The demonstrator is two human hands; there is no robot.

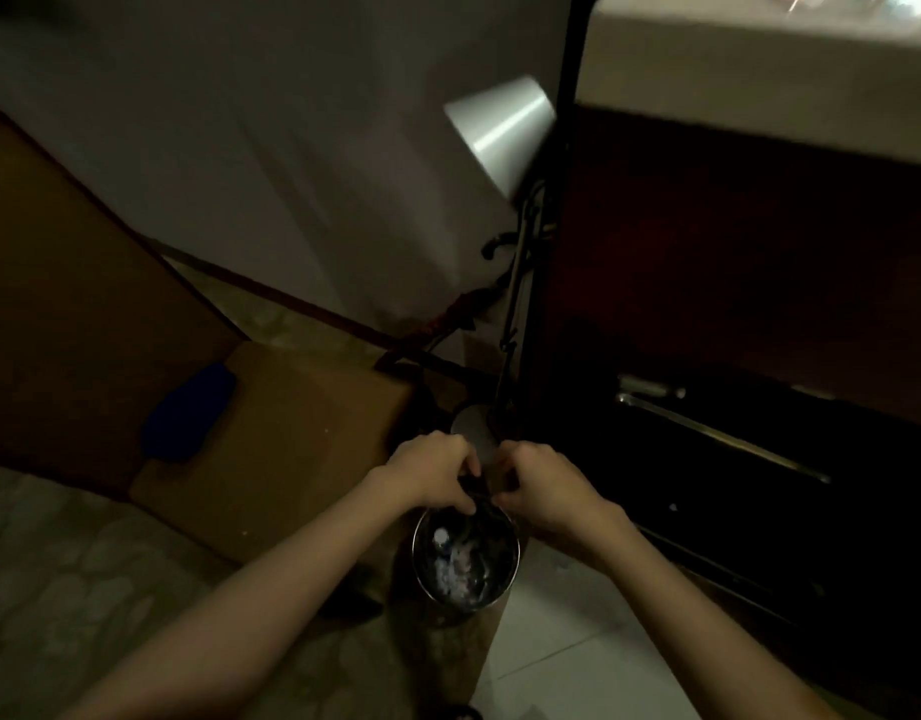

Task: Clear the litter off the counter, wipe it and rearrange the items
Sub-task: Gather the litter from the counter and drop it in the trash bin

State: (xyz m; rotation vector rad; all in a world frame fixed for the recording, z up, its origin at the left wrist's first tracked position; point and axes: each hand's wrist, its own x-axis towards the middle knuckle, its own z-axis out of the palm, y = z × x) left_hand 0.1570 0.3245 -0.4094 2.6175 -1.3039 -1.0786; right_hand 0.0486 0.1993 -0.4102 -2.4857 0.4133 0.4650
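A small round metal bin (502, 589) stands on the floor below me, with crumpled pale litter (450, 563) inside it. My left hand (430, 467) and my right hand (536, 485) meet just above the bin's far rim, fingers curled. Between them they pinch something dark and thin (479, 493); what it is cannot be made out in the dim light. The counter (759, 54) shows only as a pale edge at the top right.
A floor lamp with a white shade (500, 127) and a dark stem stands behind the bin. A cardboard box (292, 439) with a blue cloth (188, 413) on it sits left. Dark cabinet fronts (734, 304) with metal handles fill the right. White floor tiles (552, 641) lie under my right arm.
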